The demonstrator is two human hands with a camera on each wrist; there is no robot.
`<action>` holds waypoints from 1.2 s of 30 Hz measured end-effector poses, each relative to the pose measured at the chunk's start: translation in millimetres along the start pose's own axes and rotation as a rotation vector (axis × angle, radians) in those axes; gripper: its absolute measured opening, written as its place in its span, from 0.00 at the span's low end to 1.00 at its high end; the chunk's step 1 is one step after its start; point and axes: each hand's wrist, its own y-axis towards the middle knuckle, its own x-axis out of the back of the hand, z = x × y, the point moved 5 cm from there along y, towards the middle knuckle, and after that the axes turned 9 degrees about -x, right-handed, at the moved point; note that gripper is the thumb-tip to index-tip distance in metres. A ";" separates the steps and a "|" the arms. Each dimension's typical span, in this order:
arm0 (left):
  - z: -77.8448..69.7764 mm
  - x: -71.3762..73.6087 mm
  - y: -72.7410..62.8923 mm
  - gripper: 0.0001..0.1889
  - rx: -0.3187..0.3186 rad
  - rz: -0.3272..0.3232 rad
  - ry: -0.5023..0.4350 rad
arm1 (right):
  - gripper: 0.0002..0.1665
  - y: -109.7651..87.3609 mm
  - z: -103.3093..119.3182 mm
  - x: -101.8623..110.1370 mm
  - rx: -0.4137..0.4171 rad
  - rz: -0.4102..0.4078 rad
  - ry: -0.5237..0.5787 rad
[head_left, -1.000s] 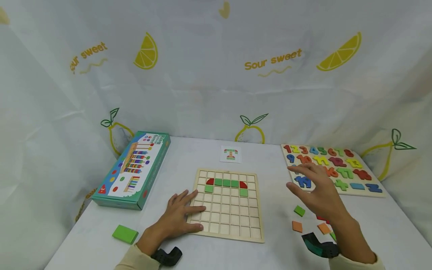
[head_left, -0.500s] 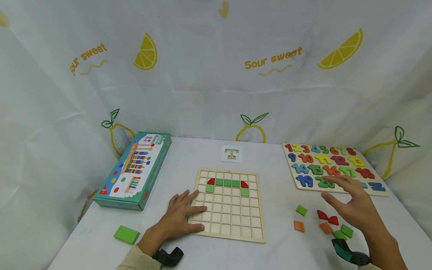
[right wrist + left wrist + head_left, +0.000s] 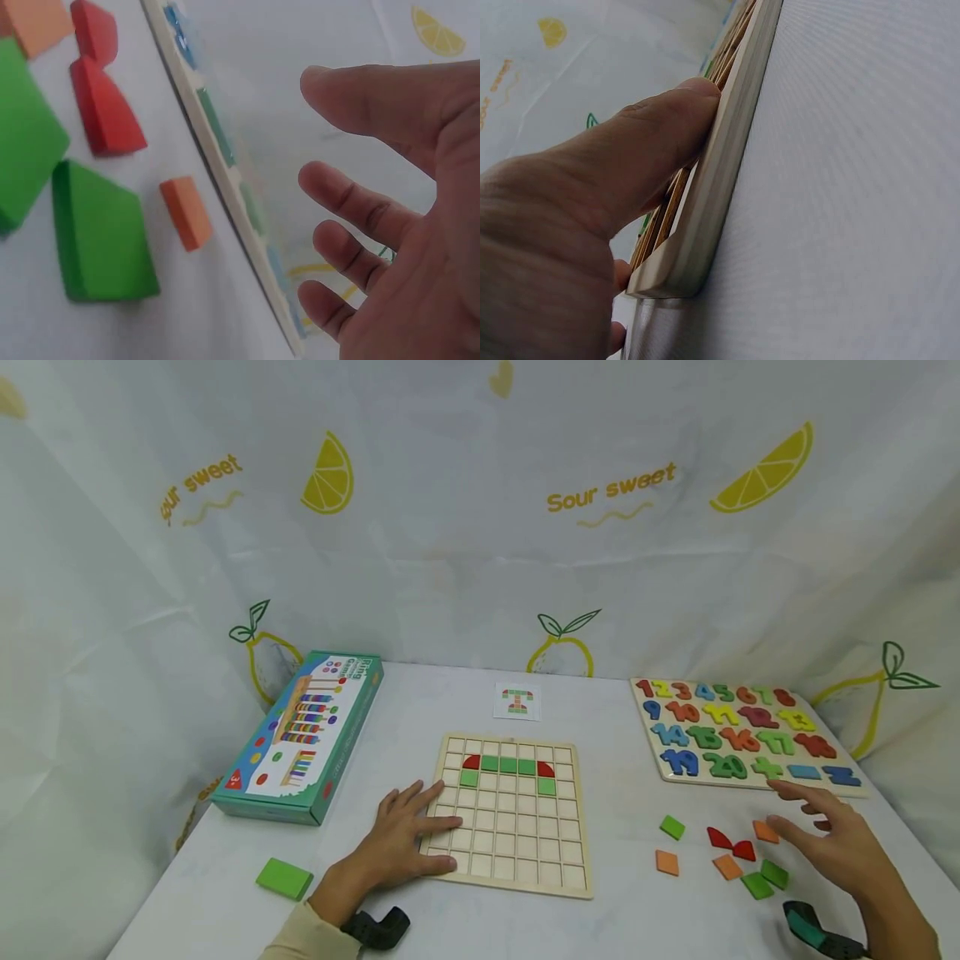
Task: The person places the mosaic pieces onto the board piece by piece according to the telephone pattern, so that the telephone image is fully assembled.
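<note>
My left hand (image 3: 401, 843) rests with spread fingers on the left edge of a wooden grid board (image 3: 517, 845). In the left wrist view its thumb lies over the board's rim (image 3: 731, 154). Two red quarter-round pieces (image 3: 546, 769) and several green squares (image 3: 507, 766) form an arch in the board's upper cells. To the right, my right hand (image 3: 840, 843) hovers with parted fingers and holds nothing. Near its thumb lies an orange square (image 3: 766, 832). Two red pieces (image 3: 105, 105), green squares (image 3: 105, 236) and other orange squares (image 3: 667, 862) lie loose on the table.
A small pattern card (image 3: 517, 702) lies beyond the board. A number puzzle board (image 3: 757, 732) occupies the back right. At left stand a ring game box (image 3: 303, 739) and a green block (image 3: 285, 878). A printed white curtain (image 3: 450, 543) hangs behind the table.
My right hand has moved right and toward me, off the number puzzle, uncovering the loose pieces and an orange square. The left hand stays in place on the board.
</note>
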 end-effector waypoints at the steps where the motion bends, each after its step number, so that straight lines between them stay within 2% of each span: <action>1: 0.2 -0.1 0.1 0.31 -0.002 -0.001 0.001 | 0.38 1.1 -6.4 -1.8 -0.034 0.018 -0.006; 6: 0.9 -0.4 -0.4 0.31 -0.003 -0.001 0.005 | 0.40 3.5 -32.8 -13.3 -0.146 0.110 -0.004; 10: 0.4 0.4 -1.2 0.31 -0.005 -0.002 -0.008 | 0.39 6.9 -45.9 -20.1 -0.214 0.176 0.019; 13: 0.4 0.6 -1.4 0.32 -0.006 -0.004 -0.020 | 0.39 9.0 -49.8 -23.2 -0.212 0.208 -0.008; 18: 0.3 0.5 -1.0 0.32 -0.005 -0.002 -0.024 | 0.34 10.1 -48.9 -26.6 -0.149 0.234 -0.091; 28: -0.4 1.0 -0.3 0.31 -0.004 0.001 -0.003 | 0.23 8.9 -38.5 -26.3 -0.116 0.157 -0.104; 33: -0.2 0.2 0.0 0.32 -0.002 0.012 -0.007 | 0.22 5.8 -27.5 -17.8 -0.128 0.083 -0.083; 36: -0.1 0.5 -0.3 0.32 -0.004 0.012 -0.005 | 0.21 3.0 -13.2 -9.8 -0.076 0.015 -0.065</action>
